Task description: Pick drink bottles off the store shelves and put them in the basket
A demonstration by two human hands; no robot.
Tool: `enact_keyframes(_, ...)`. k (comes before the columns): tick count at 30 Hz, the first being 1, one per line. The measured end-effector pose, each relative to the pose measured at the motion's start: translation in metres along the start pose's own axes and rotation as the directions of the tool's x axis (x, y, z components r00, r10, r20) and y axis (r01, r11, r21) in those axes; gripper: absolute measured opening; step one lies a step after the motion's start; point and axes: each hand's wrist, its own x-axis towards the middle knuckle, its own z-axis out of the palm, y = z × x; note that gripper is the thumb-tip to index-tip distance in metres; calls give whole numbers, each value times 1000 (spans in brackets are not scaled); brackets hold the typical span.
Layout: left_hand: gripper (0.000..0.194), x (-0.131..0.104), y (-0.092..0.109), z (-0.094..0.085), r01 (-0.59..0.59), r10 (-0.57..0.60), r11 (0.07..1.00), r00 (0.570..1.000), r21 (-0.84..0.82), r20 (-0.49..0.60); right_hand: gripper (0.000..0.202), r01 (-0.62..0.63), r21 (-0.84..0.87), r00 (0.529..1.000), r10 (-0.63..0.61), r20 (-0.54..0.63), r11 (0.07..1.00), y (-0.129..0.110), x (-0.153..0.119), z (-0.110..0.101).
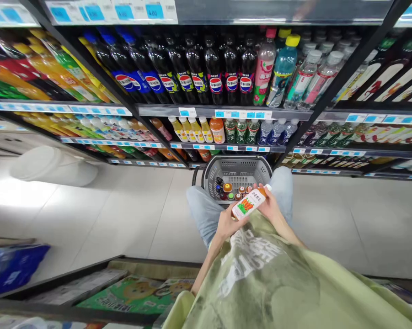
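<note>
A juice bottle [249,204] with a white cap, a white label and a picture of carrots lies tilted between my two hands. My left hand [230,222] is closed round its lower end. At the capped end, the fingers of my right hand [269,204] wrap the neck. Just beyond the bottle stands a grey shopping basket [238,161], between my knees. Inside it are several bottles, among them one with a green cap [231,196] and one with an orange top [227,188]. The bottle and my hands hide part of the basket's near side.
Drink shelves [209,111] run across the front, filled with cola bottles [215,75] and smaller juice bottles [217,130]. A white bucket [53,167] is on the tiled floor at left. Behind me is a low rack with green packs [133,294]. A blue pack [15,267] lies at lower left.
</note>
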Motion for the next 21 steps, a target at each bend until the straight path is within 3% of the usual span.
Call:
enact_keyframes(3, 77, 0, 1, 6, -5, 7, 997, 1000, -78, 26, 28, 36, -8, 999, -36, 18, 999, -4, -4, -1)
enact_keyframes(6, 99, 0, -6, 21, 105, -61, 928, 989, -358, 133, 31, 59, -49, 994, -54, 99, 997, -9, -9, -3)
enact_keyframes(8, 110, 2, -11, 31, 269, -138, 825, 949, -497, 285, 35, 72, -103, 988, -57, 141, 992, -12, -12, -6)
enact_keyframes(10, 116, 5, -16, 37, 421, -202, 735, 884, -532, 421, 37, 88, -158, 985, -62, 160, 983, -15, -13, -9)
enact_keyframes(12, 116, 8, -19, 37, 512, -247, 677, 835, -529, 492, 37, 100, -195, 985, -69, 161, 976, -16, -12, -11)
enact_keyframes(18, 107, 8, -17, 26, 640, -413, 513, 768, -572, 489, 35, 57, -254, 993, -28, 119, 966, -9, -11, -8)
enact_keyframes(21, 100, 7, -19, 27, 634, -469, 414, 764, -653, 444, 35, 34, -320, 991, 9, 131, 947, -5, -8, -3)
